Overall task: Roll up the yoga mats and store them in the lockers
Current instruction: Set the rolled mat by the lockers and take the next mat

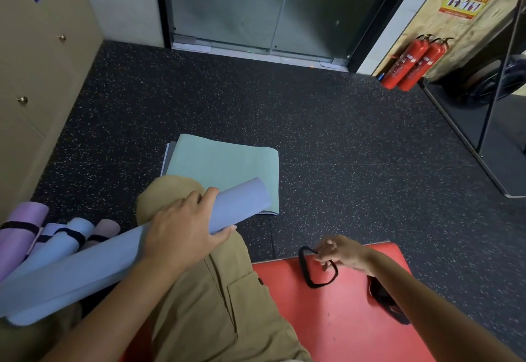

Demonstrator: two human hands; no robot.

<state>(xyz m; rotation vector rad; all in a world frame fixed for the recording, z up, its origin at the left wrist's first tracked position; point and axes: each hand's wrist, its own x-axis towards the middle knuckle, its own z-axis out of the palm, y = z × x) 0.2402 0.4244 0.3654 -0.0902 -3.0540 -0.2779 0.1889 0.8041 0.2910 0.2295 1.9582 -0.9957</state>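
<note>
The left hand [182,228] grips a rolled blue yoga mat [113,259] across the lap; the right hand [341,253], at four o'clock, pinches a black elastic strap [306,270] over the red bench [341,319].

Khaki cargo trousers [216,299], bare forearms

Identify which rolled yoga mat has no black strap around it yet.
The long blue rolled mat across the lap, gripped by the left hand; the strapped rolls beside it all wear bands.
</note>
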